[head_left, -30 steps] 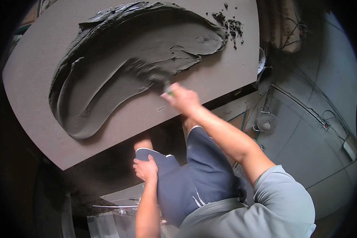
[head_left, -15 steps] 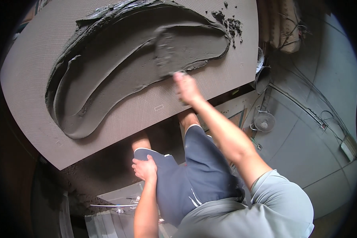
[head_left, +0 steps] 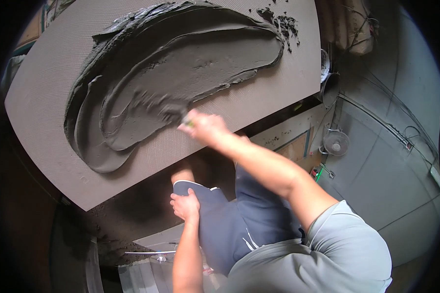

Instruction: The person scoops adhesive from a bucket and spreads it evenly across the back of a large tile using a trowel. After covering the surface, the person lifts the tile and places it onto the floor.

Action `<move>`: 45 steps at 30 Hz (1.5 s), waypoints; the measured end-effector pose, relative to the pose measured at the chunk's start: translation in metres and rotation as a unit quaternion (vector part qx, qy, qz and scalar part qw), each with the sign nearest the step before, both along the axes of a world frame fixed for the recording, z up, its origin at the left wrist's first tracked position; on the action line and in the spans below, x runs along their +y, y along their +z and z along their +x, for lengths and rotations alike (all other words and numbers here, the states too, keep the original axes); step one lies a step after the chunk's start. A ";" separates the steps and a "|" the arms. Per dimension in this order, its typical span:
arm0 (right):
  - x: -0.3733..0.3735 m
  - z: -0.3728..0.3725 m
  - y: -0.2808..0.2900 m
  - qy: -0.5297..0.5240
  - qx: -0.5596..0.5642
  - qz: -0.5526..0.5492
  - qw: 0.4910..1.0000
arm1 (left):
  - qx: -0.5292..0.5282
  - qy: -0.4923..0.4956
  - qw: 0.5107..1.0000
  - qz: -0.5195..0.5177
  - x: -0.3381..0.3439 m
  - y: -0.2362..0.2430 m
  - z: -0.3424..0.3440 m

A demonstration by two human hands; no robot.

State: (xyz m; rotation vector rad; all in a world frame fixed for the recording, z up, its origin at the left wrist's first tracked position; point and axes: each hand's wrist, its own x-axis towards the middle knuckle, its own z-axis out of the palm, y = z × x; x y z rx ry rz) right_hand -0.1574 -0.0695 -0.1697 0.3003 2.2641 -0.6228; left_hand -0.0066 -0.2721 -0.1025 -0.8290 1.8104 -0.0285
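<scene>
Dark grey wet mortar [head_left: 220, 53] lies in a wide, curved, ridged spread on the patterned face of a large slab [head_left: 259, 102]. My right hand [head_left: 208, 128] grips the handle of a trowel [head_left: 170, 111] at the near edge of the mortar. The blade is smeared by motion and coated in grey, so its outline is hard to make out. Resting on my left thigh, just above the knee, my left hand [head_left: 186, 204] holds nothing, its thumb and fingers apart on the dark blue shorts [head_left: 212, 215].
Crumbs of mortar [head_left: 286, 27] lie at the slab's far right. Beyond its right edge are stacked sacks [head_left: 359, 29], a fan [head_left: 336, 142] and loose cables [head_left: 393, 115] on the grey floor. A thin white rod [head_left: 149, 252] lies at the lower left.
My right hand has swept the trowel left and nearer me across the mortar, leaving a smoothed band with new ridges. The left hand stays on the thigh; the whole view has shifted slightly.
</scene>
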 end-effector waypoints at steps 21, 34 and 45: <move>-0.213 0.049 -0.004 -0.299 -0.039 -0.195 0.934 | 0.051 0.056 0.997 0.023 -0.036 -0.001 0.031; -0.377 0.013 0.002 0.064 -0.134 -0.334 0.931 | 0.124 0.085 0.987 0.056 -0.067 -0.013 0.062; -0.171 -0.040 0.001 0.165 0.167 -0.034 0.971 | 0.048 0.083 0.994 0.044 -0.073 0.011 0.001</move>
